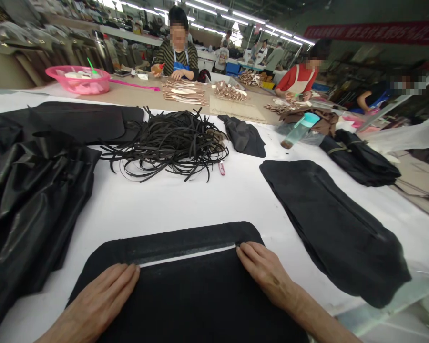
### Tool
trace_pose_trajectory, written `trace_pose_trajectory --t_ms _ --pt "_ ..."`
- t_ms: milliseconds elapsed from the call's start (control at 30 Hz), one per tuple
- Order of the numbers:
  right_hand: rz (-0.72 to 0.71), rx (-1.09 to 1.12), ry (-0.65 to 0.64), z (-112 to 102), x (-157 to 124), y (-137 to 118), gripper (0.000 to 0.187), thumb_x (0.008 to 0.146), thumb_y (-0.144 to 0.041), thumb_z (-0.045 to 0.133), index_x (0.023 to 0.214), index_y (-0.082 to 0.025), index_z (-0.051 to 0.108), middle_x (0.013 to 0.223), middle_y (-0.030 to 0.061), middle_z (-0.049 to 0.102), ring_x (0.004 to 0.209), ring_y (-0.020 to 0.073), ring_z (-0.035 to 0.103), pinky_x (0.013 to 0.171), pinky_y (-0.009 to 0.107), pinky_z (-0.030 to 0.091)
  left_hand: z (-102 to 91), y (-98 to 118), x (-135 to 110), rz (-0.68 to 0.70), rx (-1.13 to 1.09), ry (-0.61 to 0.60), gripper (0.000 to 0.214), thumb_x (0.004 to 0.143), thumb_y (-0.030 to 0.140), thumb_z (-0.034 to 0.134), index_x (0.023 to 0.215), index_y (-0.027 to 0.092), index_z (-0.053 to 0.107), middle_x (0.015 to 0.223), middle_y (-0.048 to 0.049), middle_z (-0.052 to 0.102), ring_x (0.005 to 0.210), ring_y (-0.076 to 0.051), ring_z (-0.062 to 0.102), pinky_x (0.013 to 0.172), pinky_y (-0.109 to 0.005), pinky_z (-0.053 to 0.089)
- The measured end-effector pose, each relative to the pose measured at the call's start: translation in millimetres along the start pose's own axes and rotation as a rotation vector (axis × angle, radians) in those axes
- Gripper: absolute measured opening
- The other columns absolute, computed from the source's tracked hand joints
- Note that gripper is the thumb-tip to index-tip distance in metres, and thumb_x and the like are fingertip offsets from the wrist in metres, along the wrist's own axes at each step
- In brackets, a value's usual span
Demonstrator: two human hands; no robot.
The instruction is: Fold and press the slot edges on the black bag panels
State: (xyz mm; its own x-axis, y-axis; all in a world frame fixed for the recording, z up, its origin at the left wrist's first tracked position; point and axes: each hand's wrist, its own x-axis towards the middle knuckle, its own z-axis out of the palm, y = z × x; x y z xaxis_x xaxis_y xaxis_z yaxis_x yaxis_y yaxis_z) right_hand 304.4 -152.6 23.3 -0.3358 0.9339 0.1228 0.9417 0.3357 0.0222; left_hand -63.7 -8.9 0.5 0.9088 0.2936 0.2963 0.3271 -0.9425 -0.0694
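Note:
A black fabric panel [200, 295] with rounded corners lies on the white table [186, 200] right in front of me. A long slit with a grey taped edge [186, 252] runs across its upper part. My left hand [100, 300] lies flat on the panel at the slit's left end, fingers stretched out. My right hand [264, 271] lies flat at the slit's right end, fingertips touching the slit. Neither hand holds anything.
A tangle of black strips [168, 143] lies beyond the panel, with a small pink clip [222, 168]. Stacks of black fabric sit at left [32, 190] and right [336, 228]. A pink basin [79, 79], a teal-capped bottle [298, 129] and several seated workers are farther back.

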Motion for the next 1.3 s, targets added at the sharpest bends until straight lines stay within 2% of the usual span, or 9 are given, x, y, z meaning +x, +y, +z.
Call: trace_pose_trajectory --t_ms 67,167,400,567,667,800,900,1067,1300 --pt "0.119 0.049 0.05 -1 -3 -3 0.032 0.089 -0.005 0.031 0.104 -0.012 0.058 0.102 0.0122 0.059 0.09 0.0209 0.056 0.074 0.033 0.053 3.4 3 0 -0.033 -0.014 0.025 0.071 0.08 -0.004 0.028 0.143 0.021 0.008 0.105 -0.004 0.064 0.1 -0.021 0.054 0.097 -0.033 0.035" --pt "0.241 0.06 0.061 -1 -3 -10 0.038 0.085 -0.002 0.032 0.111 -0.015 0.056 0.105 0.011 0.058 0.089 0.0199 0.056 0.074 0.032 0.053 3.5 2 -1 -0.018 -0.018 0.018 0.07 0.081 -0.003 0.028 0.143 0.021 0.008 0.105 -0.0039 0.064 0.098 -0.021 0.055 0.097 -0.032 0.037" --pt "0.171 -0.051 -0.056 7 1 -17 0.046 0.079 0.0 0.045 0.122 -0.012 0.05 0.109 0.0123 0.056 0.096 0.0257 0.051 0.081 0.038 0.052 -8.6 1 2 -0.005 0.014 -0.047 0.05 0.079 -0.004 0.032 0.12 0.017 0.051 0.112 -0.0035 0.06 0.105 -0.02 0.05 0.098 -0.03 0.036" --pt "0.098 -0.138 0.077 18 -13 -10 0.043 0.079 0.0 0.037 0.117 -0.012 0.053 0.109 0.0135 0.056 0.097 0.027 0.051 0.078 0.04 0.049 -20.2 7 13 -0.037 -0.056 -0.159 0.042 0.079 -0.001 0.036 0.118 0.006 0.05 0.109 -0.0121 0.059 0.1 -0.024 0.051 0.092 -0.035 0.043" --pt "0.124 -0.163 0.148 16 -11 -7 0.028 0.084 -0.009 0.038 0.101 -0.016 0.059 0.103 0.0136 0.057 0.088 0.0283 0.053 0.071 0.043 0.046 -22.5 7 16 -0.055 -0.082 -0.188 0.039 0.081 0.001 0.038 0.118 0.005 0.049 0.109 -0.0137 0.058 0.099 -0.024 0.051 0.091 -0.036 0.045" --pt "0.208 -0.026 0.248 -1 22 -34 0.02 0.091 -0.027 0.038 0.088 -0.02 0.057 0.087 0.0102 0.057 0.075 0.0253 0.052 0.062 0.039 0.044 -23.6 6 15 -0.086 -0.116 -0.174 0.035 0.084 0.001 0.037 0.116 0.008 0.05 0.105 -0.0128 0.058 0.099 -0.023 0.051 0.089 -0.037 0.047" --pt "0.068 0.194 0.255 -9 65 -73 0.023 0.092 -0.018 0.033 0.096 -0.021 0.056 0.087 0.0081 0.056 0.075 0.0211 0.052 0.063 0.033 0.045 -23.4 6 16 -0.091 -0.14 -0.192 0.033 0.085 0.002 0.038 0.116 0.006 0.049 0.105 -0.013 0.057 0.098 -0.024 0.05 0.088 -0.038 0.047" --pt "-0.065 0.347 0.06 5 125 -126 0.022 0.084 -0.004 0.045 0.095 -0.02 0.056 0.091 0.005 0.056 0.078 0.0193 0.051 0.068 0.032 0.047 -18.1 5 12 -0.155 -0.208 -0.191 0.031 0.086 0.006 0.042 0.116 0.008 0.049 0.105 -0.0111 0.055 0.098 -0.023 0.048 0.088 -0.037 0.047" --pt "-0.144 0.249 0.001 24 141 -136 0.035 0.078 -0.004 0.059 0.11 -0.016 0.052 0.095 0.0057 0.055 0.083 0.0213 0.049 0.07 0.034 0.047 -7.3 -4 -4 -0.432 -0.422 0.072 0.033 0.087 0.002 0.032 0.109 0.015 0.053 0.107 -0.0089 0.053 0.099 -0.019 0.047 0.087 -0.034 0.047"
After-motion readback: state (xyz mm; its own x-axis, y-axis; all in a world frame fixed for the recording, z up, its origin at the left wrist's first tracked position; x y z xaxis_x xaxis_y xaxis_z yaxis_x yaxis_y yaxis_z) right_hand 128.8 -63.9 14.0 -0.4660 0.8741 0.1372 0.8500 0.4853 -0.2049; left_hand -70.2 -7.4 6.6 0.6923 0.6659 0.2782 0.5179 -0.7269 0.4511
